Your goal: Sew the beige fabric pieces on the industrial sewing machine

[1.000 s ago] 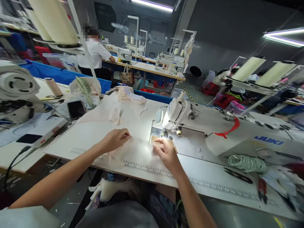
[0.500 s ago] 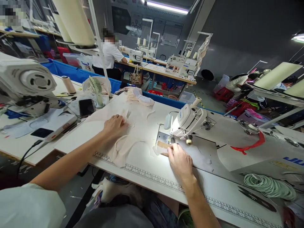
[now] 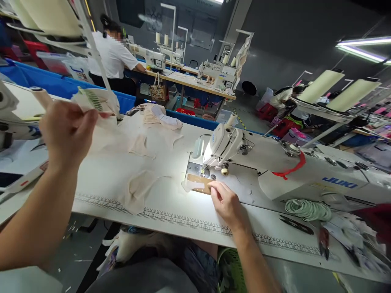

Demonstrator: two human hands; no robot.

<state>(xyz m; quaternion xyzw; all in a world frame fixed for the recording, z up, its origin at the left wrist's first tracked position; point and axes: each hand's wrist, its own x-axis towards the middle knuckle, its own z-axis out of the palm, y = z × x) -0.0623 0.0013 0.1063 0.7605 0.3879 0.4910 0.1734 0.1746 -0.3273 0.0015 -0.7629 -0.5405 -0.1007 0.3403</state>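
Note:
My left hand is raised over the left of the table, thumb and fingers pinched on a thin pale fabric piece that is partly hidden behind it. By the needle area of the white sewing machine, my right hand has its fingers curled together at the right end of a flat brown strip. A small whitish fabric piece lies across the strip's left part. Between my hands, a crumpled cream fabric piece and a smaller cut piece rest on the table.
A printed ruler runs along the front edge. Bundled cream pieces lie at the back. To the right are a mint cord coil, dark scissors and red-handled snips. A person in white sits beyond a blue trough.
My left hand has lifted from the table and moved left, a pale fabric piece now at its fingertips. My right hand stays by the brown strip. The view has turned to the right.

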